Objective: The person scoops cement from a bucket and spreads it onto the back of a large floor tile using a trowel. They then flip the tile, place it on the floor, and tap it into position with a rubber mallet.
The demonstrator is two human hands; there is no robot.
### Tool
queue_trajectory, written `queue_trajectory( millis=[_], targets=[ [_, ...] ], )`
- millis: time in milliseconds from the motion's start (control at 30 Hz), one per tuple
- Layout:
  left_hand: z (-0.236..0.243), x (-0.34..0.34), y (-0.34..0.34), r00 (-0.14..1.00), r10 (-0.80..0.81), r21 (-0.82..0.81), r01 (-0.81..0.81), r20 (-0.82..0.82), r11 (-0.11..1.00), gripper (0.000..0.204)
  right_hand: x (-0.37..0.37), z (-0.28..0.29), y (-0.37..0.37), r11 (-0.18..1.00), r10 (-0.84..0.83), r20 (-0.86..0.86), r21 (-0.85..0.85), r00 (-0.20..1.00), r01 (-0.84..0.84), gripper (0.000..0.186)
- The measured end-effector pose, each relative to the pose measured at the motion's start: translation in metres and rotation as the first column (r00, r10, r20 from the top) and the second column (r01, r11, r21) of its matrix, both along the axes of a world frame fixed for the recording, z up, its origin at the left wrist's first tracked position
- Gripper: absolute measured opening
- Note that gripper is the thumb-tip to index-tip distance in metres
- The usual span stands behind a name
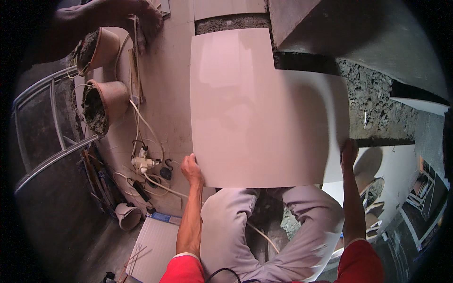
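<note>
A large, glossy cream floor tile (236,113) with a notch cut from its far right corner spans the space in front of my knees. My left hand (192,170) grips its near left edge, fingers tucked partly beneath. On the opposite side my right hand (349,153) is closed on the right edge, its fingers mostly hidden. Around the far end and right side, dark gaps and rough mortar (373,104) show. The tile's notch faces the corner of a grey block-like structure (358,28).
Two buckets of mortar (115,101) stand at the left, near a metal ladder (56,113). A white power splitter (143,163) with tangled cables lies left of my hand. Another person's arm and hand (144,19) reach in at the upper left. Laid tiles (174,70) cover the left floor.
</note>
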State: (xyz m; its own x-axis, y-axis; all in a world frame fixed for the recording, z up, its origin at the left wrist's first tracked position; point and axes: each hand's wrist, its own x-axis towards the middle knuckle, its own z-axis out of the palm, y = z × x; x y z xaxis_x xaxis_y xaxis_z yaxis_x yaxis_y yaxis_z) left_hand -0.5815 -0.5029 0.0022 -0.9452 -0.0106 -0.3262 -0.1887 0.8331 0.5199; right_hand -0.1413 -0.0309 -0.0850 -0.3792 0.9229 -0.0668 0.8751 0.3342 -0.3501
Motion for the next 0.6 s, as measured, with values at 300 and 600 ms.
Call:
queue_trajectory(
  millis=[300, 600],
  targets=[
    [-0.052, 0.001, 0.014, 0.992, -0.026, 0.044, 0.032, -0.126, 0.999, 0.037, -0.046, 0.001, -0.003, 0.93, -0.324, -0.399, -0.298, 0.858, 0.213, 0.029],
    [-0.089, -0.012, 0.036, 0.985, 0.11, 0.083, -0.099, -0.13, 0.992, 0.037, -0.061, -0.051, 0.02, 0.949, 0.186, -0.144, 0.284, 0.972, -0.139, 0.03]
  ],
)
